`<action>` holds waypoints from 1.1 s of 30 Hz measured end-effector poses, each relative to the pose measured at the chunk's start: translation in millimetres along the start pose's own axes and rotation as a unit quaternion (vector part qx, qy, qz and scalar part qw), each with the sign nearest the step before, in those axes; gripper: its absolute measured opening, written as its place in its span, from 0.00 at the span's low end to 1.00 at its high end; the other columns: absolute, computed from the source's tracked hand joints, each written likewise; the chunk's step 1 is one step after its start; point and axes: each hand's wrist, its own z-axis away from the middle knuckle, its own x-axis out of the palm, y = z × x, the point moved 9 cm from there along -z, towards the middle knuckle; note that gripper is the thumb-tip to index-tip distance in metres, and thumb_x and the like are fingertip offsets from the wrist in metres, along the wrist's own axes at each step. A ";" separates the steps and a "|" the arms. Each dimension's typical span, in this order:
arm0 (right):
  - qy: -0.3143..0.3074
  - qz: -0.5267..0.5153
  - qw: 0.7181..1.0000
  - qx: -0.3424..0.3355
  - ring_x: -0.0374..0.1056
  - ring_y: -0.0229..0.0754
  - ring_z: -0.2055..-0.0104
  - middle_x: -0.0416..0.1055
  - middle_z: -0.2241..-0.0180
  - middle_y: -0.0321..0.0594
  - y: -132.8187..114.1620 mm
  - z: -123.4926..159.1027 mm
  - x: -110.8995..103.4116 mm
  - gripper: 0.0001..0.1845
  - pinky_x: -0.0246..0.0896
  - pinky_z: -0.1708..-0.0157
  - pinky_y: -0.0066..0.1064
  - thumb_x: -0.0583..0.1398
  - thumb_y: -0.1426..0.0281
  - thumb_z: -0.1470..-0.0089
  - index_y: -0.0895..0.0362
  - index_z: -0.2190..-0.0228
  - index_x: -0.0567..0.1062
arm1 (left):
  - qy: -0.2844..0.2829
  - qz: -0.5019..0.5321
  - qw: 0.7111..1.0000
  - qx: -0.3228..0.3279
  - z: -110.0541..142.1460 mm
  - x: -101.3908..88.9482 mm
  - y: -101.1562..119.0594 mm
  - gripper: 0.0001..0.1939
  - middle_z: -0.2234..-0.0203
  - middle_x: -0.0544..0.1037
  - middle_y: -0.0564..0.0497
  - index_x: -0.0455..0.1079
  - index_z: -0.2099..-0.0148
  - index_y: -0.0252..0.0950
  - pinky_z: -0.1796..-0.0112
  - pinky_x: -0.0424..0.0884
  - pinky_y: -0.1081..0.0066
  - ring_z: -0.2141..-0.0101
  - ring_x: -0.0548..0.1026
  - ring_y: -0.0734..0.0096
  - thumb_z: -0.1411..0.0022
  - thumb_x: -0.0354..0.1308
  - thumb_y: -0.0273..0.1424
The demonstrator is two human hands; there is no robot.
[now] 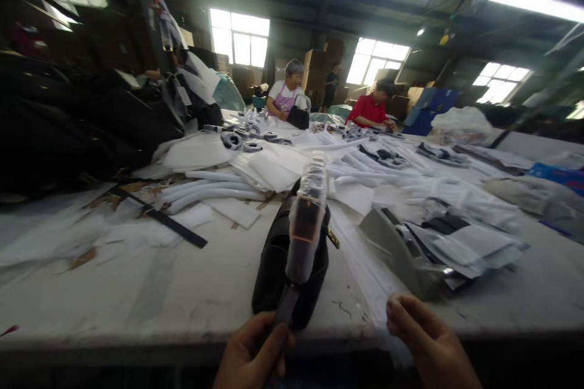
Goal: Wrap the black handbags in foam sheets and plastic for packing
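A black handbag (274, 261) stands near the table's front edge, with a gold-coloured zip pull (334, 238) at its right side. Its handle (306, 219) rises toward me, wrapped in translucent white film. My left hand (258, 349) pinches the dark lower end of that handle between thumb and fingers. To the right of the bag, apart from it, my right hand (426, 337) is raised with thumb and fingertips pressed together. Whatever may be between those fingertips is too small to make out. A grey holder (396, 249) sits just beyond my right hand.
White sheets (264, 170) and foam tubes (210, 191) cover the table's middle. A black strap (176, 225) lies left; plastic-wrapped pieces (474, 246) lie right. Dark bags (68, 127) pile up at far left. Two people (285, 94) work across the table; another stands behind.
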 end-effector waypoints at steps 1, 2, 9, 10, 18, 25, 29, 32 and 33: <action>-0.050 0.012 0.998 -0.020 0.69 0.39 0.72 0.73 0.75 0.35 -12.2 13.9 29.5 0.17 0.67 0.70 0.23 0.71 0.56 0.57 0.55 0.71 0.79 | -0.001 0.002 1.000 0.006 0.4 0.9 2.3 0.31 0.87 0.66 0.57 0.75 0.68 0.32 0.78 0.55 0.78 0.84 0.59 0.82 0.49 0.63 0.59; -0.113 0.012 0.993 -0.027 0.68 0.38 0.72 0.72 0.77 0.35 -22.7 27.8 60.7 0.17 0.66 0.71 0.23 0.70 0.55 0.55 0.55 0.73 0.79 | -0.001 0.005 1.000 0.011 0.8 1.6 4.1 0.31 0.87 0.66 0.57 0.75 0.68 0.32 0.78 0.55 0.78 0.84 0.59 0.82 0.49 0.63 0.58; -0.197 -0.043 0.979 -0.022 0.68 0.39 0.75 0.71 0.79 0.34 -54.0 60.9 163.0 0.19 0.63 0.71 0.26 0.68 0.53 0.52 0.56 0.76 0.75 | -0.005 0.055 0.998 0.043 3.0 3.6 10.9 0.28 0.73 0.77 0.50 0.78 0.55 0.33 0.79 0.58 0.78 0.81 0.66 0.81 0.48 0.67 0.52; -0.192 -0.025 0.981 -0.028 0.69 0.39 0.75 0.71 0.80 0.34 -53.6 60.0 165.8 0.19 0.63 0.71 0.26 0.68 0.53 0.52 0.56 0.77 0.75 | -0.010 0.061 0.997 0.049 3.1 3.9 11.4 0.30 0.73 0.78 0.50 0.77 0.51 0.34 0.79 0.58 0.78 0.81 0.66 0.81 0.47 0.67 0.51; -0.144 0.180 0.969 -0.089 0.75 0.46 0.71 0.78 0.76 0.39 -54.7 54.2 162.3 0.21 0.66 0.68 0.30 0.64 0.49 0.48 0.54 0.76 0.77 | -0.035 0.083 0.994 0.058 1.8 2.1 11.2 0.34 0.73 0.78 0.50 0.74 0.44 0.35 0.80 0.57 0.78 0.83 0.64 0.83 0.46 0.67 0.51; -0.223 0.155 0.962 -0.030 0.75 0.45 0.70 0.78 0.75 0.39 -36.1 44.6 159.8 0.20 0.67 0.66 0.30 0.64 0.51 0.48 0.55 0.71 0.81 | -0.094 0.126 0.987 0.022 1.0 7.9 11.4 0.32 0.74 0.76 0.52 0.75 0.47 0.35 0.82 0.52 0.79 0.84 0.60 0.87 0.47 0.67 0.52; -0.298 0.076 0.951 0.017 0.77 0.47 0.63 0.81 0.64 0.42 -30.4 52.1 159.6 0.19 0.69 0.58 0.33 0.65 0.54 0.47 0.54 0.62 0.81 | -0.114 0.150 0.982 -0.014 1.6 8.3 8.3 0.26 0.77 0.74 0.54 0.75 0.58 0.31 0.84 0.46 0.80 0.87 0.57 0.90 0.46 0.67 0.51; -0.265 0.073 0.961 0.017 0.77 0.48 0.64 0.81 0.68 0.41 -28.4 53.3 154.9 0.19 0.69 0.60 0.34 0.66 0.53 0.49 0.55 0.64 0.79 | -0.128 0.167 0.977 -0.044 2.1 9.7 5.2 0.26 0.79 0.71 0.57 0.72 0.63 0.32 0.86 0.43 0.79 0.88 0.52 0.90 0.47 0.67 0.52; -0.238 0.072 0.969 0.011 0.77 0.48 0.66 0.80 0.70 0.40 -27.6 52.8 152.9 0.19 0.69 0.61 0.34 0.66 0.53 0.50 0.55 0.65 0.77 | -0.134 0.173 0.974 -0.058 2.6 10.8 3.3 0.26 0.80 0.70 0.58 0.71 0.64 0.32 0.86 0.42 0.79 0.89 0.51 0.90 0.48 0.68 0.52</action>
